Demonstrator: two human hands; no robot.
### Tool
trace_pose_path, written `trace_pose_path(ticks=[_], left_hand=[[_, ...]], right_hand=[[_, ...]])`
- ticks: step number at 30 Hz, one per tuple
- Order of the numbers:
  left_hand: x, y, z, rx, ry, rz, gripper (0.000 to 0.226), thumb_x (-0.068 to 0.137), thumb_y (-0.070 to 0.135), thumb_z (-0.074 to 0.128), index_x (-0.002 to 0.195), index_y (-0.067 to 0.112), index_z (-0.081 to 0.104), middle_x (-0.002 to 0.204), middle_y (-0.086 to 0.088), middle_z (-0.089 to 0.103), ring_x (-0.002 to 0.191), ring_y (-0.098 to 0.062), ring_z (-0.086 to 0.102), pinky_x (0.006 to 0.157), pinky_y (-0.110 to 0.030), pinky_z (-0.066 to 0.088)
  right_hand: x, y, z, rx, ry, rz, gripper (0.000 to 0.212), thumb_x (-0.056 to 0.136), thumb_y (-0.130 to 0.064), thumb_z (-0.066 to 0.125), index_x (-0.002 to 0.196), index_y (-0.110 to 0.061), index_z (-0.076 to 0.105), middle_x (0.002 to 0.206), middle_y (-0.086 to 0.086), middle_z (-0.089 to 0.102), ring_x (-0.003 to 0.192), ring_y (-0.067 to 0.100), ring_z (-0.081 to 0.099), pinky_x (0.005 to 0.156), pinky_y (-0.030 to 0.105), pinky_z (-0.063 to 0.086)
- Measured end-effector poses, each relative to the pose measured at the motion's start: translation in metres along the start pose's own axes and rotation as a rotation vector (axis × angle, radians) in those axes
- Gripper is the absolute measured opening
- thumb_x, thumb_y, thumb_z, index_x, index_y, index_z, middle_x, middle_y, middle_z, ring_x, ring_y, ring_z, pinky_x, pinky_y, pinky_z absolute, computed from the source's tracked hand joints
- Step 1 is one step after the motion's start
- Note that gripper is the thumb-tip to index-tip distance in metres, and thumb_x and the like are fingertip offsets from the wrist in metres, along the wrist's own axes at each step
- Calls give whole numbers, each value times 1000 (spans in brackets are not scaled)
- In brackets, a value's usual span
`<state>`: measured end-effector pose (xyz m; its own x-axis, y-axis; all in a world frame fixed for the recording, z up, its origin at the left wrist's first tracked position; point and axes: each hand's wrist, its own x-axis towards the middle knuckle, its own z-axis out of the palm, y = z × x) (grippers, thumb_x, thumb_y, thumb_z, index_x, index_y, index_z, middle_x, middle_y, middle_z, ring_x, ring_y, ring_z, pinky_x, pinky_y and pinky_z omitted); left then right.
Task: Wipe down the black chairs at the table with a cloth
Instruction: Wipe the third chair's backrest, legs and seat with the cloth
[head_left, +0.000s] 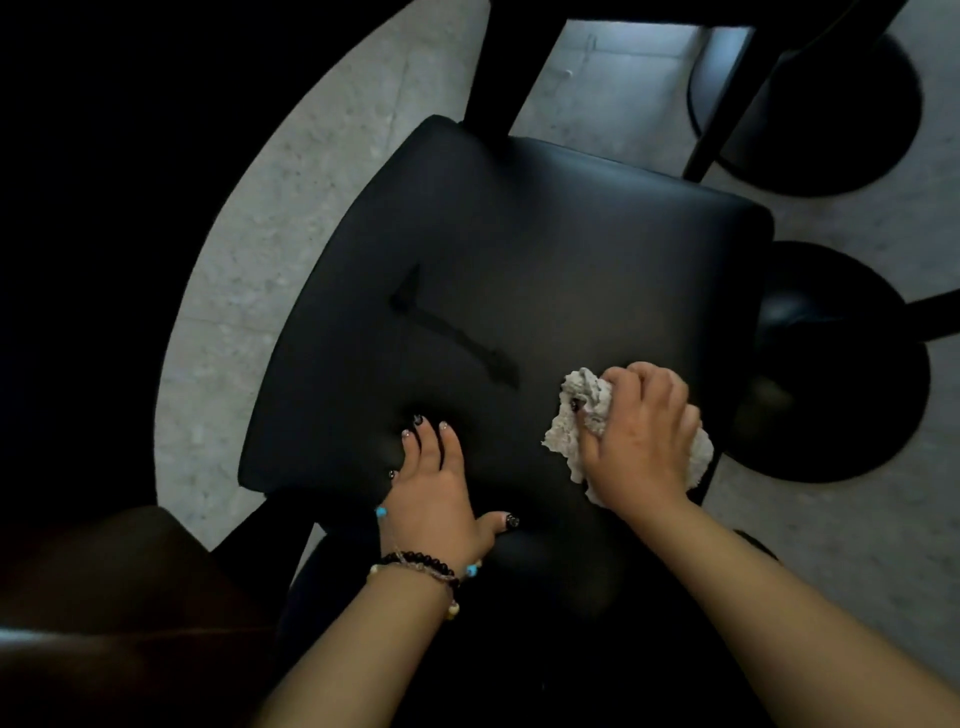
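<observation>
Clearly, from the head camera we look straight down on a black chair (519, 291), its padded seat filling the middle of the view above a pale speckled floor (249, 270). Our right hand (644, 431) is clenched around a crumpled whitish cloth (571, 421), pressing it onto the near right part of the seat. Our left hand (436, 483) lies flat on the seat's near edge, fingers straight and spread, holding nothing; beaded bracelets (415, 569) circle that wrist. A dark streak (457, 332) crosses the seat to the left of the cloth; we cannot tell whether it is a wet trail or a crease.

We judge the cloth soft, light and limp, so bunching it in the fist, as now, gives the firmest hold. The seat looks smooth and slightly cushioned, likely slippery under a damp cloth. Two round black table bases (852, 364) stand on the floor to the right.
</observation>
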<state>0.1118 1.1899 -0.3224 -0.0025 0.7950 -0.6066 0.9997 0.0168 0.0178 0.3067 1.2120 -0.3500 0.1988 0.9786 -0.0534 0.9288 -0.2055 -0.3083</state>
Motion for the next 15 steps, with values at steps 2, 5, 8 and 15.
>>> trace_pose_path(ticks=[2, 5, 8, 15], left_hand=[[0, -4, 0, 32, 35, 21, 119, 71, 80, 54, 154, 16, -2, 162, -7, -5, 149, -22, 1, 115, -39, 27], [-1, -13, -1, 86, 111, 55, 122, 63, 91, 45, 154, 22, 2, 163, -1, 0, 148, -14, 9, 109, -39, 36], [2, -16, -4, 259, 209, 134, 127, 55, 98, 28, 154, 20, 12, 161, -5, 15, 143, -14, 29, 96, -33, 44], [15, -18, -5, 328, 433, 227, 113, 57, 91, 6, 111, 17, 72, 107, -8, 73, 69, -21, 71, 52, -23, 35]], right_hand=[[-2, -1, 2, -19, 37, -27, 53, 67, -30, 78, 112, -12, 55, 117, 13, 49, 112, 31, 37, 85, 51, 40], [-3, -3, 4, -46, 97, -84, 53, 67, -30, 77, 112, -10, 58, 117, 15, 51, 111, 30, 34, 85, 51, 39], [-3, -1, 8, -67, 143, -132, 50, 70, -31, 74, 113, -11, 56, 117, 14, 50, 110, 29, 34, 84, 48, 36], [-2, 4, 20, -95, 275, -196, 42, 73, -36, 60, 108, -13, 56, 111, 13, 50, 102, 30, 35, 77, 45, 34]])
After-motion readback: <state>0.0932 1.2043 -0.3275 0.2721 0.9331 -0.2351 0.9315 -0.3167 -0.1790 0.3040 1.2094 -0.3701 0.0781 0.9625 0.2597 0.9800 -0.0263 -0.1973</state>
